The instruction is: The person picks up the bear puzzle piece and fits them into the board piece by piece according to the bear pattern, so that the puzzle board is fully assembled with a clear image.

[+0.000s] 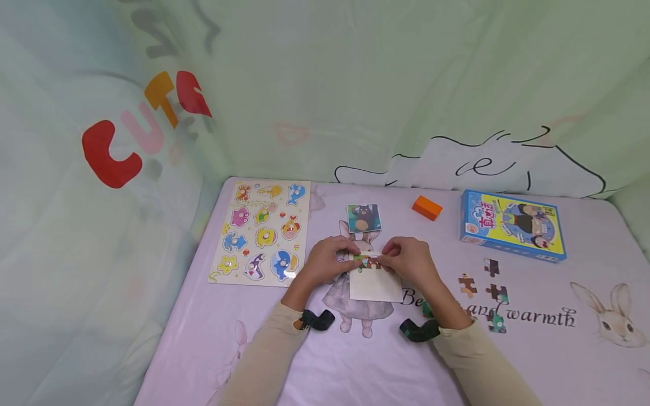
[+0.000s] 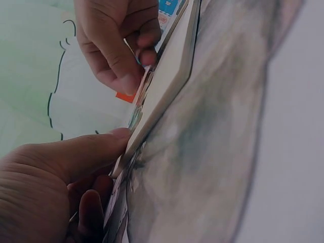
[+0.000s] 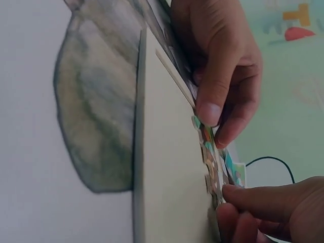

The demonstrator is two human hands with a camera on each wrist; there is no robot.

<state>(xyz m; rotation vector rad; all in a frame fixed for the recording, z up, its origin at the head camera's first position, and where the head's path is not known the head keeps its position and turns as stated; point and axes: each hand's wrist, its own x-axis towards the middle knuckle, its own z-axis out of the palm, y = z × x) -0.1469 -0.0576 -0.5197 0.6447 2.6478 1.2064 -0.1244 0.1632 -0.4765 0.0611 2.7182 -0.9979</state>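
Note:
A pale square puzzle board [image 1: 376, 286] lies at the middle of the table, with a row of joined, colourful puzzle pieces [image 1: 367, 261] along its far edge. My left hand [image 1: 330, 259] grips the board's far left corner, its thumb [image 2: 104, 149] on top and the other fingers curled at the side. At the far right corner, my right hand [image 1: 408, 259] pinches a puzzle piece of the row between thumb and fingers; most of that piece is hidden. Just beyond the board lies a small picture card of a dark bear [image 1: 364, 219].
Several loose puzzle pieces [image 1: 497, 293] lie to the right, some partly behind my right forearm. A blue and yellow puzzle box [image 1: 513, 225] and an orange block [image 1: 427, 208] are at the back right. On the left is a sea-animal peg board [image 1: 259, 234]. Curtains border the table.

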